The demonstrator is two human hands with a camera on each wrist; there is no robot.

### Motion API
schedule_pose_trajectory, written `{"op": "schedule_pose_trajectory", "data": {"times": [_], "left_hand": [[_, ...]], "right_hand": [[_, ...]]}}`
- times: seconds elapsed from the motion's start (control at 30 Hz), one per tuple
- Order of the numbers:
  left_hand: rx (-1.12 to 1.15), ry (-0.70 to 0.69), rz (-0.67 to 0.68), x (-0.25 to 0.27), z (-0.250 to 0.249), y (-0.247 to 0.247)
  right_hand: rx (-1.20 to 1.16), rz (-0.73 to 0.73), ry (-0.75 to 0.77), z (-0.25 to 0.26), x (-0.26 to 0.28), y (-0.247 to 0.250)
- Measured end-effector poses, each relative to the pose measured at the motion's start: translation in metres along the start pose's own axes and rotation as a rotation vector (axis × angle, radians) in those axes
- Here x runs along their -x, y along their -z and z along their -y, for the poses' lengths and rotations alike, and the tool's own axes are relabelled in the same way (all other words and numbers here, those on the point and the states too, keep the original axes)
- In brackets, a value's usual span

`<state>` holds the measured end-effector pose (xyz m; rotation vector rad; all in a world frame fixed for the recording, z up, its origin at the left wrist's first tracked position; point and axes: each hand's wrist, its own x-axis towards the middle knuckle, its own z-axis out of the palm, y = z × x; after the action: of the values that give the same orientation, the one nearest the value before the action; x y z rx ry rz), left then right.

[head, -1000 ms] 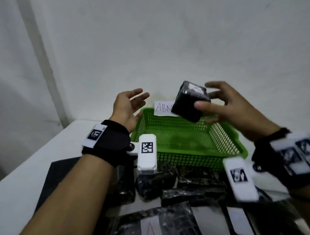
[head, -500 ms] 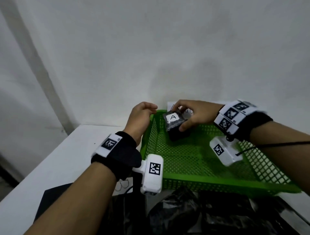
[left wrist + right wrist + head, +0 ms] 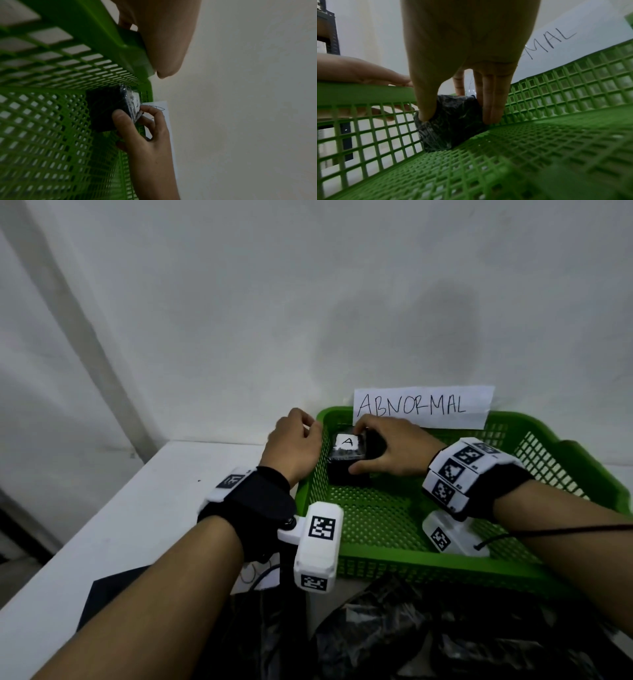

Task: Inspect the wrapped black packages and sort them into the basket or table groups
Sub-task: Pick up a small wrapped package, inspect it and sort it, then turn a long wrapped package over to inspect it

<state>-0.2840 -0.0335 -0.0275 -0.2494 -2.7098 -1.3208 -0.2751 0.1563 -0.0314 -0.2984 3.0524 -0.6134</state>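
Note:
A black wrapped package (image 3: 346, 444) with a white "A" sticker sits in the far left corner of the green basket (image 3: 411, 563). My right hand (image 3: 363, 448) grips it from above, thumb on the near side and fingers on the far side. In the right wrist view the package (image 3: 452, 121) rests on the basket floor (image 3: 556, 135) between thumb and fingers of that hand (image 3: 457, 119). My left hand (image 3: 305, 436) curls over the basket's left rim; the left wrist view shows its thumb (image 3: 163, 40) on that rim and the package (image 3: 106, 109) below.
A paper sign reading ABNORMAL (image 3: 424, 407) stands at the basket's back edge against the wall. Several more black wrapped packages (image 3: 411, 638) lie on the table in front of the basket. A black sheet (image 3: 102, 594) lies on the white table (image 3: 120, 508) at left.
My right hand brought the package down from the air above the basket into its far left corner. My left hand dropped from raised and open onto the basket rim.

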Motion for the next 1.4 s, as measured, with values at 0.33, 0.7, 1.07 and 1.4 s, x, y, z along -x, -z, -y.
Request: {"op": "schedule_pose_trajectory", "data": {"times": [0.33, 0.7, 1.07, 1.4], "left_hand": [[0.162, 0.118, 0.098, 0.004, -0.005, -0.001], [0.274, 0.160, 0.086, 0.026, -0.048, 0.041], [0.491, 0.166, 0.113, 0.125, -0.050, 0.089], [0.321, 0.381, -0.074, 0.212, 0.019, 0.160]], "right_hand": [[0.075, 0.023, -0.045, 0.009, 0.003, -0.003], [0.295, 0.032, -0.152, 0.024, 0.021, 0.061], [0.110, -0.113, -0.029, 0.108, 0.105, 0.076], [0.016, 0.329, 0.008, 0.226, 0.158, -0.022]]}}
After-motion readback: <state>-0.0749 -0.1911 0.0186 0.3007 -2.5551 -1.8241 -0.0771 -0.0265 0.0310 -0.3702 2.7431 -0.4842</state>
